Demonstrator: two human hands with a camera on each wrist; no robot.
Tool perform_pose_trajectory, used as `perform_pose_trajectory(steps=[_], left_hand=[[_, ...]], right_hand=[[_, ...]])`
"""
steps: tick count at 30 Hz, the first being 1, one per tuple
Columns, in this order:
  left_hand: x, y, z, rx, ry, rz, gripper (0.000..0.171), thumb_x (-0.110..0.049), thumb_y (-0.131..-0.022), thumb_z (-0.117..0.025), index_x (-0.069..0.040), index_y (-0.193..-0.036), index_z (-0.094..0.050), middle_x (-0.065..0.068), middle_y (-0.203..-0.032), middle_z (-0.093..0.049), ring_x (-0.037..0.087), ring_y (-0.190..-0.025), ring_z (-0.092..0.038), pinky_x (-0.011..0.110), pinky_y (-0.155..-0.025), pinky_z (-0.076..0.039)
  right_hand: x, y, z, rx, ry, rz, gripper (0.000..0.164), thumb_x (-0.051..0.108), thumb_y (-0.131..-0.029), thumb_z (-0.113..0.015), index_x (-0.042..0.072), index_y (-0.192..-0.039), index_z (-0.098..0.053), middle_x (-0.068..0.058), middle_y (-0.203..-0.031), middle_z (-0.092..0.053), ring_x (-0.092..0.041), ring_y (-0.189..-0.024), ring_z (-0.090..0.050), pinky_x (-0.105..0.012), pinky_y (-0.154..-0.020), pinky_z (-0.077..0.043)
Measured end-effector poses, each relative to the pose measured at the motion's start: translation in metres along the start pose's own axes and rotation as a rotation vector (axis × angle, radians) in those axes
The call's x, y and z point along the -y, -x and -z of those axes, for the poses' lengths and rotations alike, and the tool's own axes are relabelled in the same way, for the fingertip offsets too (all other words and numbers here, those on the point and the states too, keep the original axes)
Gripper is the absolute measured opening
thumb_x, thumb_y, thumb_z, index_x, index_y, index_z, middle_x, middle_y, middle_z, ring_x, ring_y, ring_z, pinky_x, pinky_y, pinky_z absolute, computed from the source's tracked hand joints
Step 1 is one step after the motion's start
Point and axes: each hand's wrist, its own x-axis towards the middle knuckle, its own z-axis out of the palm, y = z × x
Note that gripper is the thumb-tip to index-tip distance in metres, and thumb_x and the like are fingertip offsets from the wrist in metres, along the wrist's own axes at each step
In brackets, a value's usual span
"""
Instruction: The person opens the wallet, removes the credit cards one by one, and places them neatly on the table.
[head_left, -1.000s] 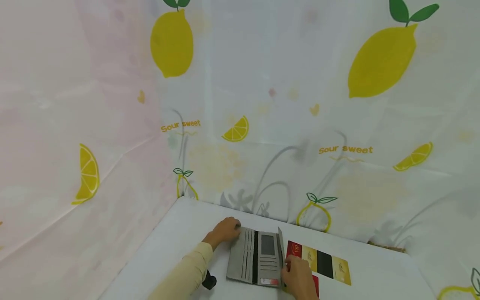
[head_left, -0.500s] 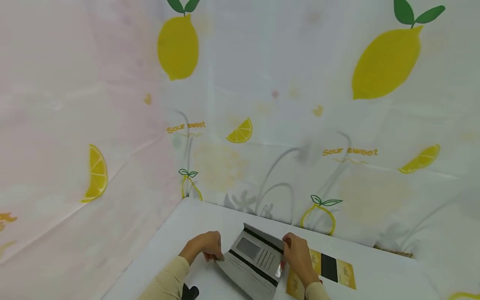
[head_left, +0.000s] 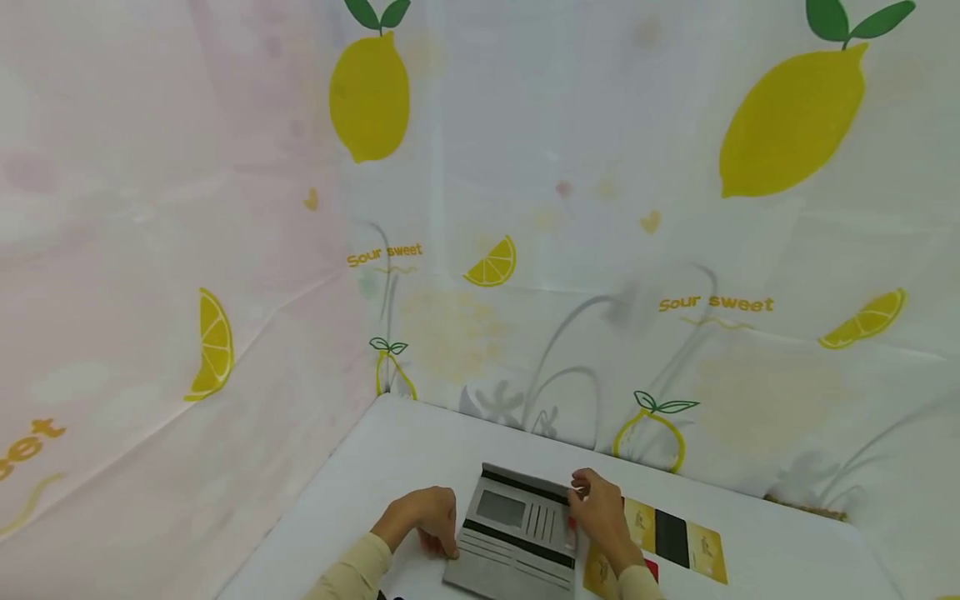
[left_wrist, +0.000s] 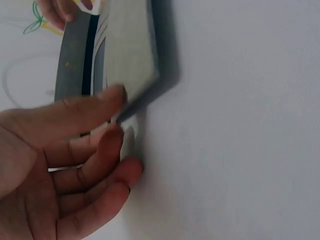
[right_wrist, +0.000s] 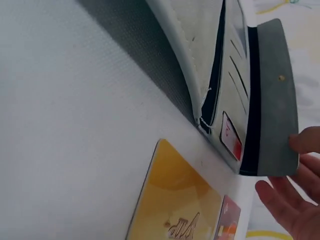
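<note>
An unfolded grey wallet (head_left: pixel 517 533) lies on the white table in the head view, its flap on the far side. Card slots, a clear window and dark bands show inside. My left hand (head_left: pixel 433 521) pinches the wallet's left near corner; the left wrist view shows that corner lifted between thumb and index finger, other fingers loosely curled. My right hand (head_left: pixel 606 521) is at the right end of the flap. In the right wrist view its thumb lies on the flap (right_wrist: pixel 277 100) with fingers behind. A red-and-white card (right_wrist: pixel 231 136) sits in one slot.
Right of the wallet lie a gold card (head_left: pixel 640 523), a black card (head_left: pixel 671 538) and another gold card (head_left: pixel 707 552) in a row. A nearer gold card (head_left: pixel 598 573) is partly behind my right wrist. Lemon-printed curtains (head_left: pixel 570 333) border the table.
The wallet has turned about a quarter, its flap going from the right side to the far side, and now lies flatter. My left hand shifted nearer me; my right hand moved farther away.
</note>
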Motion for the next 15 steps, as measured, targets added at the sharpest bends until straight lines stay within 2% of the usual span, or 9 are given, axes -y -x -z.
perform_pose_trajectory(steps=[3, 5, 9, 13, 15], left_hand=[[-0.006, -0.008, -0.002, -0.135, -0.101, -0.099, 0.030, -0.011, -0.065, -0.090, -0.013, -0.062, -0.061, -0.007, -0.056, -0.057, 0.006, -0.047, -0.052, 0.019, -0.043, -0.046], [-0.009, -0.016, -0.005, -0.190, -0.094, -0.201, 0.030, -0.010, -0.065, -0.090, -0.012, -0.072, -0.061, -0.009, -0.064, -0.057, 0.004, -0.056, -0.052, 0.019, -0.048, -0.046], [-0.007, -0.028, -0.014, -0.256, -0.057, -0.360, 0.044, -0.009, -0.065, -0.091, -0.010, -0.099, -0.063, -0.006, -0.090, -0.063, 0.007, -0.081, -0.059, 0.022, -0.071, -0.054], [0.002, -0.032, -0.025, -0.305, -0.043, -0.440, 0.062, -0.012, -0.065, -0.091, -0.007, -0.118, -0.061, 0.001, -0.114, -0.064, 0.016, -0.106, -0.060, 0.029, -0.093, -0.052], [0.007, -0.033, -0.029, -0.294, 0.020, -0.461, 0.067, -0.013, -0.067, -0.090, -0.006, -0.125, -0.058, 0.005, -0.123, -0.061, 0.022, -0.114, -0.058, 0.033, -0.098, -0.050]], right_hand=[[-0.002, 0.003, 0.005, 0.021, -0.003, -0.098, 0.018, 0.003, -0.079, -0.074, -0.002, -0.094, -0.065, -0.005, -0.081, -0.067, -0.019, -0.073, -0.065, -0.032, -0.061, -0.056], [-0.005, 0.007, 0.009, 0.066, 0.007, -0.154, 0.014, 0.005, -0.079, -0.074, -0.001, -0.087, -0.064, -0.003, -0.076, -0.064, -0.016, -0.068, -0.060, -0.029, -0.057, -0.052], [-0.011, 0.016, 0.018, 0.166, -0.036, -0.262, 0.012, 0.009, -0.081, -0.073, 0.003, -0.077, -0.063, 0.000, -0.068, -0.061, -0.012, -0.058, -0.056, -0.027, -0.050, -0.049], [-0.013, 0.022, 0.022, 0.241, -0.148, -0.336, 0.007, 0.007, -0.083, -0.071, 0.002, -0.081, -0.068, -0.001, -0.068, -0.064, -0.013, -0.058, -0.060, -0.028, -0.051, -0.053], [-0.014, 0.024, 0.024, 0.258, -0.182, -0.352, 0.005, 0.006, -0.083, -0.070, 0.001, -0.082, -0.070, -0.001, -0.069, -0.065, -0.014, -0.060, -0.061, -0.028, -0.053, -0.055]])
